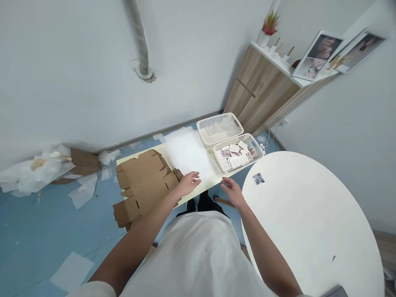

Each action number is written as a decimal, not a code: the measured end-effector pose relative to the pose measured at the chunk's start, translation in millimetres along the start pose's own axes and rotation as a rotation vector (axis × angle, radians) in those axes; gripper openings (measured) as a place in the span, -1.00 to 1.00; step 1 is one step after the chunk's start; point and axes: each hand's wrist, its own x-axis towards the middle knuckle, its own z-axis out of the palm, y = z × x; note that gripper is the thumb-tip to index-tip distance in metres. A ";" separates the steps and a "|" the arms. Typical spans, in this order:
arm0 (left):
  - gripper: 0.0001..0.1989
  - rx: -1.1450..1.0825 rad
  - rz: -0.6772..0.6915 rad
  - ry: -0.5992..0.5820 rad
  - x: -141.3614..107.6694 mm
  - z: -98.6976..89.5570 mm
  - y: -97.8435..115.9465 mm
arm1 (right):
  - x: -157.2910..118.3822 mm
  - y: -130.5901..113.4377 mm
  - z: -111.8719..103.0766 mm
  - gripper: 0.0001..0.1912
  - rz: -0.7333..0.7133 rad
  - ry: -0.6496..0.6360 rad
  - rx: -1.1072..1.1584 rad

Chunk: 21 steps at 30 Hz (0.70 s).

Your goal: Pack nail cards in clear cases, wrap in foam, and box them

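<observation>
My left hand (pixel 189 183) hovers over the near edge of the low yellow table (pixel 201 189), its fingers apart and nothing in them. To its left lie flattened brown cardboard boxes (pixel 150 177) in a stack. Beyond it spreads a pile of thin white sheets (pixel 187 152). My right hand (pixel 232 190) is held above the gap between the low table and the round table, also with parted fingers and no object. Closest to it is a white basket (pixel 220 165) filled with small printed packets (pixel 235 156).
A second white basket (pixel 202 136) with clear plastic bags stands behind the first. On the right is a white round table (pixel 309 206) with a small patterned card (pixel 258 178). A wooden cabinet (pixel 262 82) fills the corner. Crumpled wrapping (pixel 37 169) and loose paper (pixel 71 271) litter the blue floor.
</observation>
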 end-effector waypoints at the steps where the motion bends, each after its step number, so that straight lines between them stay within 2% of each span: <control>1: -0.60 -0.014 -0.007 -0.003 3.7 -2.1 3.9 | 5.8 -5.3 -1.9 -0.54 0.003 -0.006 -0.008; 6: -0.59 -0.020 0.010 -0.027 27.3 -8.7 26.9 | 47.5 -26.3 -11.3 -0.53 0.024 -0.040 -0.004; 10: -0.57 0.103 0.087 -0.035 62.3 -12.6 47.9 | 101.6 -40.4 -17.1 -0.55 0.072 -0.046 0.082; 12: -0.58 0.143 0.108 -0.039 88.6 -15.3 58.8 | 134.5 -47.8 -18.4 -0.52 0.077 -0.009 0.130; 16: -0.57 0.159 0.071 -0.016 154.9 -20.2 77.9 | 207.7 -60.9 -18.8 -0.44 -0.015 0.028 0.121; 18: -0.54 0.156 0.062 0.002 189.9 -19.8 84.0 | 245.4 -62.7 -18.7 -0.44 -0.071 -0.001 0.062; 21: -0.53 0.117 0.044 -0.059 236.6 -13.9 86.5 | 297.4 -55.9 -18.3 -0.42 -0.121 -0.022 -0.112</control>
